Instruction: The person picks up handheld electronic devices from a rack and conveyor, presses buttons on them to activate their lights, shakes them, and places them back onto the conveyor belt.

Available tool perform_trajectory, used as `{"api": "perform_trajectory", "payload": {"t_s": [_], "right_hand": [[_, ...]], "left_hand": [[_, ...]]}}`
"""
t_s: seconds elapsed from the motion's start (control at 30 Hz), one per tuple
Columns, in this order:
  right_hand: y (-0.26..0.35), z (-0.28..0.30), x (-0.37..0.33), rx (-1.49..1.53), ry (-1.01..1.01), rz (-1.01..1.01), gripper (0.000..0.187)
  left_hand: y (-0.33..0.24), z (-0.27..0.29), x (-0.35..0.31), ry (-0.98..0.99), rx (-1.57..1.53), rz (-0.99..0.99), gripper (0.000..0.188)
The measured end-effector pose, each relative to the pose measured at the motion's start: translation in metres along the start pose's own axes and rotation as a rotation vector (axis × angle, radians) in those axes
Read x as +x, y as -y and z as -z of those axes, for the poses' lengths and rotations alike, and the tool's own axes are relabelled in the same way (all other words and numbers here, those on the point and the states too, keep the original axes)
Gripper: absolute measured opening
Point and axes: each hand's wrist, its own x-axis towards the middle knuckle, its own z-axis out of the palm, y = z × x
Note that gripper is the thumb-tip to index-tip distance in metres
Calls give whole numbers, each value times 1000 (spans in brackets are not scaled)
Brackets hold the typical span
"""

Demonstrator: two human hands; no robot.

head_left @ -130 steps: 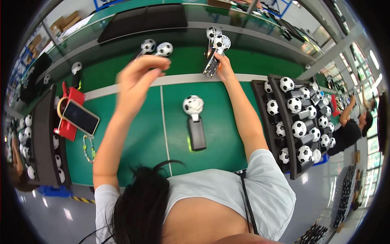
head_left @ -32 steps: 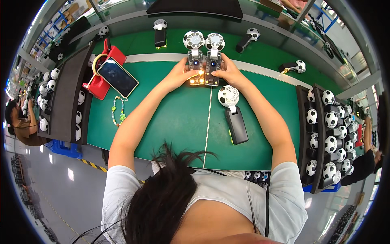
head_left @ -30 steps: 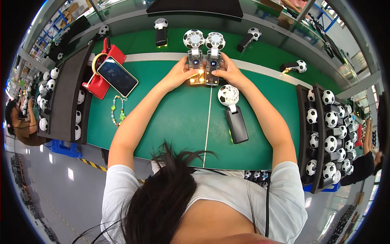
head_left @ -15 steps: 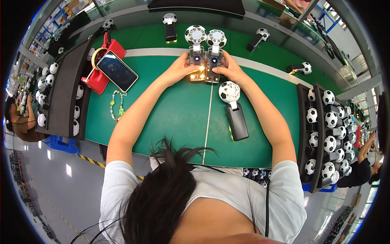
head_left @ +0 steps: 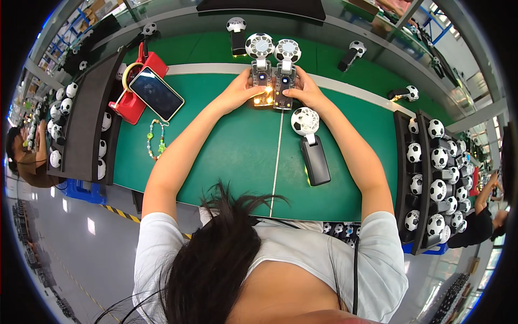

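Note:
My left hand (head_left: 244,92) grips a handheld device with a clear dark body (head_left: 263,81) and a round black-and-white football head. Warm yellow lights glow at the foot of this body, by my thumb. In my right hand (head_left: 305,93) is a matching football-headed device (head_left: 284,86), upright close beside the first, with a small pale-lit square on its front and my thumb on its body. Nearer to me lies a third football-headed device (head_left: 315,159) with a black body, apart from both hands, a yellow-green glow along its left edge.
On the green table (head_left: 232,156) lie a phone (head_left: 156,93), a red bag (head_left: 129,108) and a bead string (head_left: 156,141). Black racks (head_left: 86,119) of football-headed devices flank both sides. Beyond a pale rail, a green belt (head_left: 302,32) carries similar devices. Other people work at both sides.
The devices on the belt have shifted to the right. My hands and the two devices in them have barely moved. The third device's head looks less bright inside.

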Motion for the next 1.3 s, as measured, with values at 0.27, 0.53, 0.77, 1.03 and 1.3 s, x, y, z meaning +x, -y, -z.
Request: {"api": "perform_trajectory", "payload": {"t_s": [0.27, 0.53, 0.77, 1.03, 1.3], "right_hand": [[-5, 2, 0, 45, 14, 9, 76], [0, 0, -2, 46, 3, -16, 76], [-2, 2, 0, 95, 2, -39, 77], [10, -6, -5, 37, 54, -15, 81], [25, -5, -7, 222, -2, 0, 70]], "left_hand": [[1, 0, 0, -10, -20, 31, 62], [-1, -1, -1, -4, -64, 48, 62], [-3, -1, 0, 24, -77, 26, 64], [-2, 3, -3, 46, -16, 4, 71], [-20, -11, -4, -9, -302, -7, 73]]}}
